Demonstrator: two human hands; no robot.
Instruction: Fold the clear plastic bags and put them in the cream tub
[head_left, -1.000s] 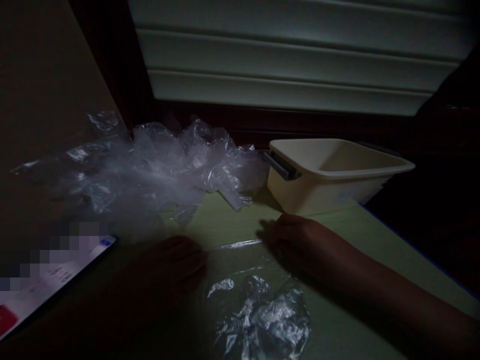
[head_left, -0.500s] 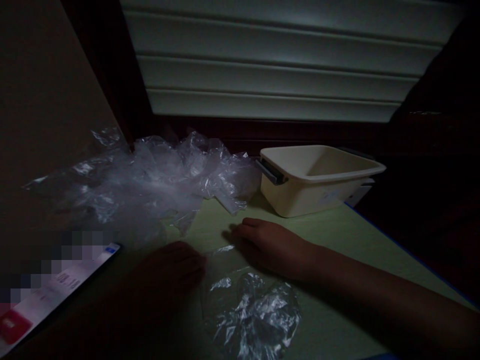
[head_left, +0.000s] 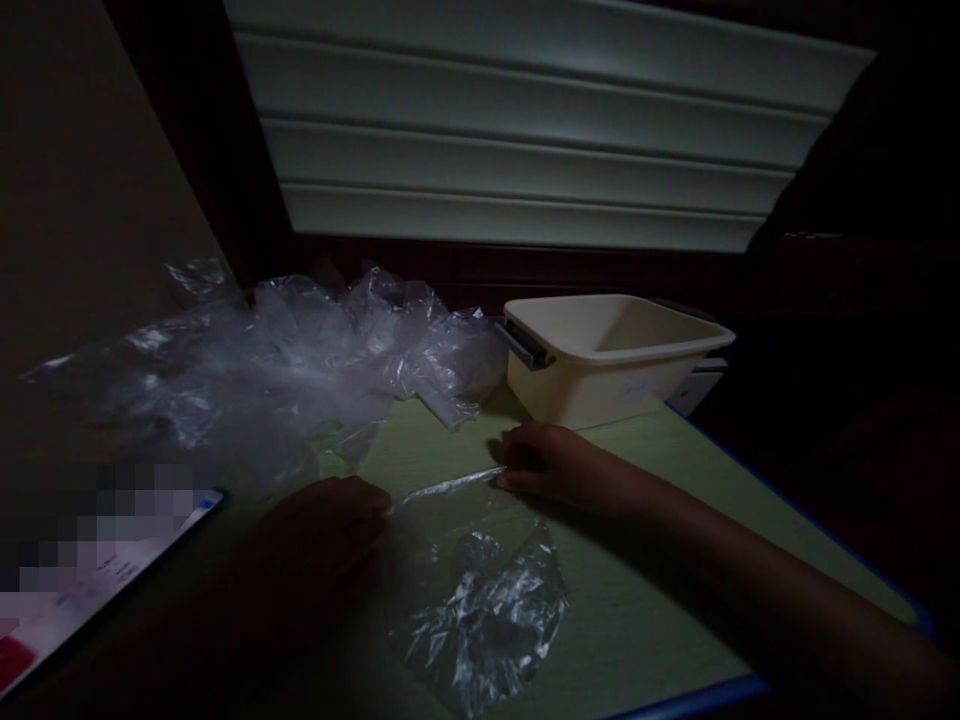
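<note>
Cream plastic tub (head_left: 600,355) at the back of the green counter (head_left: 660,620), rectangular, smooth-walled, with a broad flat rim and a dark grey handle on its near end; interior pale and bare as far as visible, the bottom hidden by the near wall. Just left of the tub, touching or nearly touching it, a loose heap of clear plastic bags (head_left: 300,370), crumpled, glossy, folded over one another, spreading toward the dim left side.

On the counter in front, one clear plastic bag (head_left: 480,600) lying flat between the two hands, thin and wrinkled, its lower part creased and catching light, its top edge drawn into a narrow shiny strip. Left hand (head_left: 322,530) deep in shadow, resting at the left end of that strip, fingertips at the bag's corner; fingers curled together, but too dark to tell whether pinching the film or only pressing on it. Right hand (head_left: 547,465) at the right end of the strip, fingers bent and closed together on the bag's top edge, forearm stretching back toward the lower right.

Lit phone screen (head_left: 105,570) at the lower left, flat and slanted, partly blurred. Pale ribbed blind (head_left: 525,130) behind, in horizontal bands. Blue edge along the counter's right side.
</note>
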